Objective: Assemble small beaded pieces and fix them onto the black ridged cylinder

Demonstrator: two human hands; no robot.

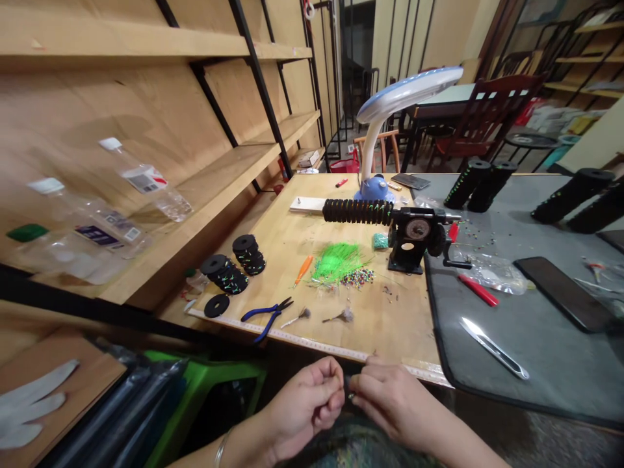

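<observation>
In front of my body, just off the table's near edge, my two hands work close together. My left hand (312, 398) is closed, thumb and forefinger pinched; whatever lies between them is too small to make out. Facing it, my right hand (394, 398) is also closed, and a tiny shiny bit (351, 396) shows at its fingertips. Beyond them on the wood lie two dark feathery tufts (346, 315) with thin stems, blue-handled pliers (269, 317), a bundle of bright green strands (341, 260) and a heap of multicoloured beads (358, 278).
A black hand-cranked winder (414, 237) with a ribbed black roll (358, 211) stands mid-table, a blue-and-white lamp (375, 188) behind. Black foam spools (224, 274) stand left. On the grey mat (468, 338) are a silver knife (492, 348), a red tool (478, 289) and a phone (560, 292).
</observation>
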